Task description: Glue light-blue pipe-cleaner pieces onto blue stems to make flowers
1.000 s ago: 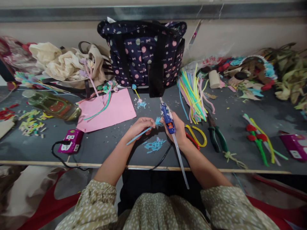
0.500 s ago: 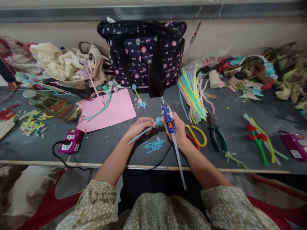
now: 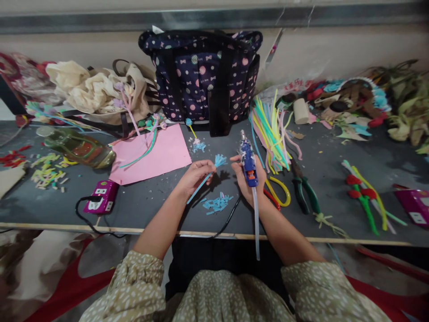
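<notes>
Between the thumb and fingers of my left hand (image 3: pixel 197 175) is a blue pipe cleaner stem (image 3: pixel 200 188), slanting up to a tuft of short blue pieces (image 3: pixel 220 160) at its tip. My right hand (image 3: pixel 247 181) is wrapped round a blue glue gun (image 3: pixel 248 160), nozzle pointing away from me. A long clear glue stick (image 3: pixel 256 223) trails out of its rear. The thumb side of the right hand is apart from the tuft. Below, between both hands, lies a small pile of cut blue pieces (image 3: pixel 217 203).
Yellow-and-red-handled scissors (image 3: pixel 280 193) and green-handled pliers (image 3: pixel 305 197) lie right of my right hand. Behind them is a bundle of coloured pipe cleaners (image 3: pixel 271 136). Pink paper (image 3: pixel 167 154), a bottle (image 3: pixel 80 147) and a purple power socket (image 3: pixel 102 197) are on the left. A phone (image 3: pixel 219 112) leans against a patterned bag (image 3: pixel 197 76).
My right hand with the glue gun has moved right, away from the blue tuft. My left hand still holds the stem, now steeper, with the tuft more fully exposed.
</notes>
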`<state>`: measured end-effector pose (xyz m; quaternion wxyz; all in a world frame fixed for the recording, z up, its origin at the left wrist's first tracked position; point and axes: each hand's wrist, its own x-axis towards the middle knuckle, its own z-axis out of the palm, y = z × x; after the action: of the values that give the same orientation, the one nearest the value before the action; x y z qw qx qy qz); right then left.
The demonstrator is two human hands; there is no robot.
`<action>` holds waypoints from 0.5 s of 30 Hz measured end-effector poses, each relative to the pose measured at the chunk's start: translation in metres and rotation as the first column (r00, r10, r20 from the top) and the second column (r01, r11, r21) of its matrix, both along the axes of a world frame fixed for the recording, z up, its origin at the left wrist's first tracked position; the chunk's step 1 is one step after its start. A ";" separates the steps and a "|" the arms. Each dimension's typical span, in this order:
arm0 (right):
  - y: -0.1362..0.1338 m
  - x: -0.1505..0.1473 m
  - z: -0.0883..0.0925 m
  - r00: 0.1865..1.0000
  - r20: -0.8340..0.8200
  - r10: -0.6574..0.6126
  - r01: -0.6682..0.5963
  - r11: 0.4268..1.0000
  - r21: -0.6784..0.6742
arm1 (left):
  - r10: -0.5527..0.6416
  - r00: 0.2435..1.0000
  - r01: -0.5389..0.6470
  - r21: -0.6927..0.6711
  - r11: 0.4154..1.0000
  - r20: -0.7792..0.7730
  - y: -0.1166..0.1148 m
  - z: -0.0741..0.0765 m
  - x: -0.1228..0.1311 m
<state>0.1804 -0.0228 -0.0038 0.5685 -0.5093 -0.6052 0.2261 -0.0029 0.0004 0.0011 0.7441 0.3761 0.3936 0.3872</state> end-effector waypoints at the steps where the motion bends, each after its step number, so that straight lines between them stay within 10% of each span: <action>1: 0.001 0.000 0.000 0.999 -0.033 -0.007 0.007 1.000 0.010 | 0.019 1.000 -0.019 -0.009 1.000 0.013 0.000 0.001 0.000; 15: -0.002 -0.001 -0.002 0.988 -0.099 0.120 -0.123 0.992 -0.022 | 0.413 0.910 -0.410 0.201 0.890 0.026 0.001 0.007 -0.003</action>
<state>0.1797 -0.0251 -0.0054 0.5753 -0.4676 -0.6036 0.2934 -0.0058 0.0013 0.0085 0.5997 0.3613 0.4291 0.5707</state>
